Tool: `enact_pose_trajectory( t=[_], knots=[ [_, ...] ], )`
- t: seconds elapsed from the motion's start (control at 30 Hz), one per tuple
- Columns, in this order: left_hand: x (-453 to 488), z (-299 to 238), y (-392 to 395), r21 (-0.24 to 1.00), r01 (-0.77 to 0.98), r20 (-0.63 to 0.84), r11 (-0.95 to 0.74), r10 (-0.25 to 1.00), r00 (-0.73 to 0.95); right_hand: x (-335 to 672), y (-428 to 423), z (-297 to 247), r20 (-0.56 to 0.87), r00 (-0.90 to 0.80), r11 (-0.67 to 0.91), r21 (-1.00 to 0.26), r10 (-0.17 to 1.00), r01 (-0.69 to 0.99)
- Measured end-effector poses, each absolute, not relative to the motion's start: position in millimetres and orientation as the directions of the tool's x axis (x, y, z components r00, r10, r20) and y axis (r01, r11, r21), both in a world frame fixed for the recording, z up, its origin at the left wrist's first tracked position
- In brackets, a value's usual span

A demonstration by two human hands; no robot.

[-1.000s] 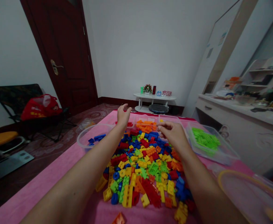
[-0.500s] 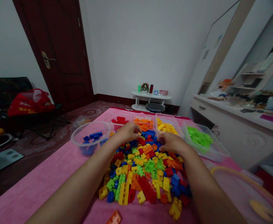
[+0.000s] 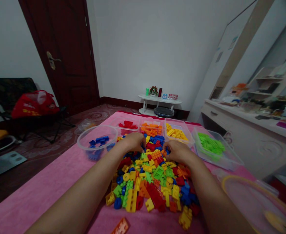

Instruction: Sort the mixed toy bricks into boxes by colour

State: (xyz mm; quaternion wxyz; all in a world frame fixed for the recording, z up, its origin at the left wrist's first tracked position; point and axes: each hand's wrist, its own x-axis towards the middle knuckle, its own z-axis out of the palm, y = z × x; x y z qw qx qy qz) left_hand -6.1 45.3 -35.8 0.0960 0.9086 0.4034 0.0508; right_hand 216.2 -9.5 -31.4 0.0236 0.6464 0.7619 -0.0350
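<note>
A heap of mixed toy building bricks (image 3: pixel 147 169) in red, yellow, green, blue and orange covers the middle of the pink cloth (image 3: pixel 52 182). My left hand (image 3: pixel 135 142) is at the heap's far left side, its fingers bent down among the bricks; its fingertips are partly hidden. Across from it, my right hand (image 3: pixel 176 151) curls its thumb and fingers around a blue brick (image 3: pixel 167 150) at the far right side. More blue bricks (image 3: pixel 156 139) lie between the two hands.
A round clear tub (image 3: pixel 97 143) holds blue bricks at the left. Behind the heap stand clear boxes with red bricks (image 3: pixel 128 125), orange bricks (image 3: pixel 152 128) and yellow bricks (image 3: pixel 176 132). Green bricks (image 3: pixel 210 143) fill another box at right. A yellow-rimmed lid (image 3: pixel 233 177) lies near right.
My left hand has lowered into the heap, and my right hand has closed in around a blue brick. The whole view has shifted slightly.
</note>
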Motion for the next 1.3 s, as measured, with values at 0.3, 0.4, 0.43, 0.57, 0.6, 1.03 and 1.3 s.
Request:
enact_pose_trajectory(
  t=[0.3,0.4,0.43,0.57,0.6,1.03,1.3],
  knots=[
    [-4.3,-36.7,40.9,0.314,0.764,0.022,-0.563,0.809,0.587,218.1,-10.0,-32.0,-0.079,-0.172,0.167,-0.071,0.982,0.983],
    [-5.8,-36.8,42.4,0.36,0.767,0.003,-0.532,0.822,0.569,220.5,-10.3,-28.5,-0.069,-0.177,0.165,-0.147,0.982,0.975],
    [-6.1,-36.4,43.3,0.386,0.756,0.005,-0.528,0.821,0.571,222.3,-10.1,-27.1,-0.063,-0.183,0.169,-0.185,0.981,0.968],
    [-1.2,-30.6,43.1,0.632,0.634,0.103,-0.446,0.858,0.502,231.2,-8.6,-22.7,-0.058,-0.184,0.16,-0.296,0.981,0.942],
    [1.9,-28.3,41.8,0.744,0.551,0.11,-0.377,0.883,0.456,232.6,-8.4,-22.3,-0.063,-0.185,0.159,-0.298,0.981,0.941],
    [13.6,-28.8,45.2,0.69,-0.44,-0.315,0.575,0.785,0.533,222.8,-9.8,-23.5,-0.01,-0.202,0.195,-0.22,0.979,0.956],
    [28.5,-25.3,28.0,0.765,-0.206,-0.336,0.609,0.652,0.68,193.4,-16.9,-1.2,0.548,-0.086,0.401,-0.486,0.832,0.776]
  ],
)
